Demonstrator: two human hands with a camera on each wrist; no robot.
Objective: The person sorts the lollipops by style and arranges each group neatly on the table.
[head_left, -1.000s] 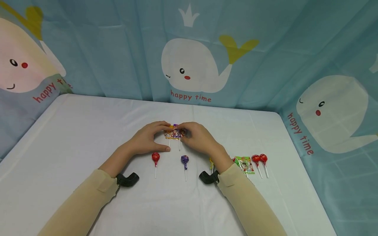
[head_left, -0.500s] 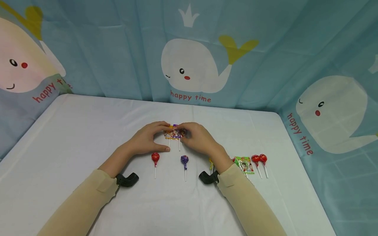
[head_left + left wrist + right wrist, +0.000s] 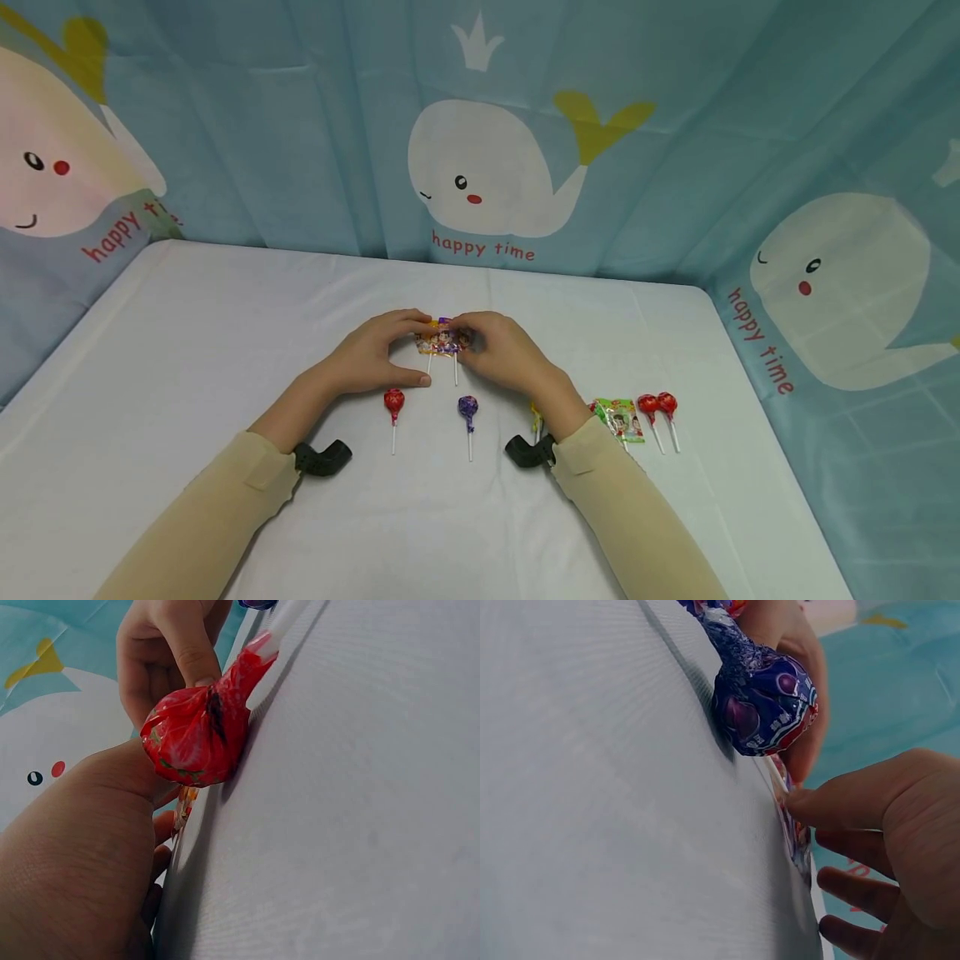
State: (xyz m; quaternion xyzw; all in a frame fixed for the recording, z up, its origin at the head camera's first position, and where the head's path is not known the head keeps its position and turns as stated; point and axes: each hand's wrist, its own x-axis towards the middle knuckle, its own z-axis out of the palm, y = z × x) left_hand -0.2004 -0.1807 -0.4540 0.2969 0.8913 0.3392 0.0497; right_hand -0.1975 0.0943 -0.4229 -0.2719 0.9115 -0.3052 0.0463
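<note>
Two flat wrapped lollipops (image 3: 444, 338) side by side, sticks toward the person

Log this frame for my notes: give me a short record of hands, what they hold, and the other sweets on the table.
left hand: pinches flat lollipops
right hand: pinches the same pair from the other side
red lollipop: lies near the left thumb
purple lollipop: lies below the hands
red pair: lies at the right
green packet: beside the red pair
table: white

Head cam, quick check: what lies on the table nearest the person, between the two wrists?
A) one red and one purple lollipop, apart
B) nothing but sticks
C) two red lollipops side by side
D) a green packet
A: a red lollipop and a purple lollipop lie apart on the table, sticks toward the person, below the left hand and the right hand.
</note>
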